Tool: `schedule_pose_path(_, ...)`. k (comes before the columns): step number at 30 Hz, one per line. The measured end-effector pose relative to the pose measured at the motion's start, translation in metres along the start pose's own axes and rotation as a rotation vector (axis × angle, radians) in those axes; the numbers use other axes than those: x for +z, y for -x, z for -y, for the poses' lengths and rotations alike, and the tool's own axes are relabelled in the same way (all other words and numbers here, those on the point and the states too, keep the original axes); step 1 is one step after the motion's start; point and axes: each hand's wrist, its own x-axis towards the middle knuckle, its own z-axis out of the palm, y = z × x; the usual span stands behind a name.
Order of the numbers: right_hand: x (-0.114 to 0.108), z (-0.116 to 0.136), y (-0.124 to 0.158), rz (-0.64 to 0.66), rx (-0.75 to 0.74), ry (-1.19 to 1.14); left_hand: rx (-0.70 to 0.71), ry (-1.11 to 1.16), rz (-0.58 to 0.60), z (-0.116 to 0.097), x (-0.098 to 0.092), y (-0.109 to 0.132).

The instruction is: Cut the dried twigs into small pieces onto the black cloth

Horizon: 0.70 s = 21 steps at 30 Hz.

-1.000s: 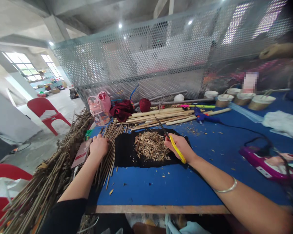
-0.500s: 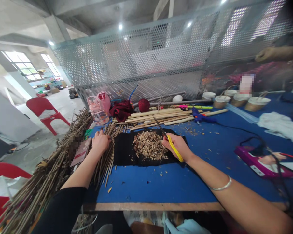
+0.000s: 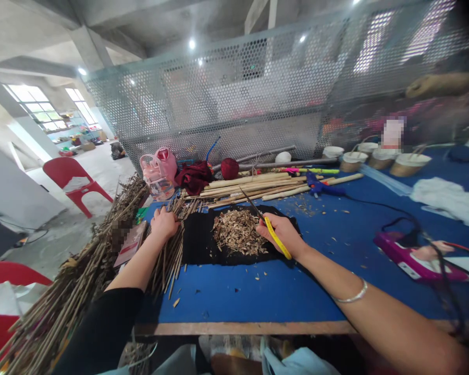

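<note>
Yellow-handled scissors (image 3: 275,235) are in my right hand (image 3: 286,233), their dark blades pointing up and away to the left. Under and beside them a heap of short chopped brown plant pieces (image 3: 238,233) lies on a black cloth (image 3: 197,239). My left hand (image 3: 164,225) is left of the cloth, its fingers curled down onto a bundle of thin brown sticks (image 3: 172,258); the fingertips are partly hidden. The blades are apart from those sticks.
Long dried stalks (image 3: 89,271) lean along the table's left side. Behind the cloth lie pale peeled sticks (image 3: 254,182), a dark red yarn ball (image 3: 230,169) and a blue glue gun (image 3: 316,186). A purple power strip (image 3: 406,260) with cables and several small pots (image 3: 410,164) stand right.
My left hand has shifted very slightly right over the sticks. The scissors have moved a little left with my right hand; the heap looks the same.
</note>
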Motion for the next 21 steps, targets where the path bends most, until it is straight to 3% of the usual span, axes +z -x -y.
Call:
schedule_pose_path(3, 0.001, -0.001, 0.0, 0.006, 0.008, -0.001, 0.072, -0.019, -0.058, -0.003, -0.005, -0.005)
schedule_pose_path(7, 0.001, -0.003, 0.0, 0.001, 0.01, 0.003, 0.225, -0.025, -0.066, -0.004, -0.012, -0.016)
schedule_pose_path(11, 0.0, -0.002, 0.0, -0.001, 0.012, 0.011, 0.291, -0.004, -0.069, 0.001, -0.01, -0.026)
schedule_pose_path(15, -0.001, 0.001, 0.0, 0.006, 0.01, 0.007, 0.3, 0.05, -0.113, 0.003, -0.002, -0.032)
schedule_pose_path(21, 0.0, -0.001, -0.001, 0.005, -0.002, -0.004, 0.193, 0.146, -0.295, -0.004, 0.007, -0.031)
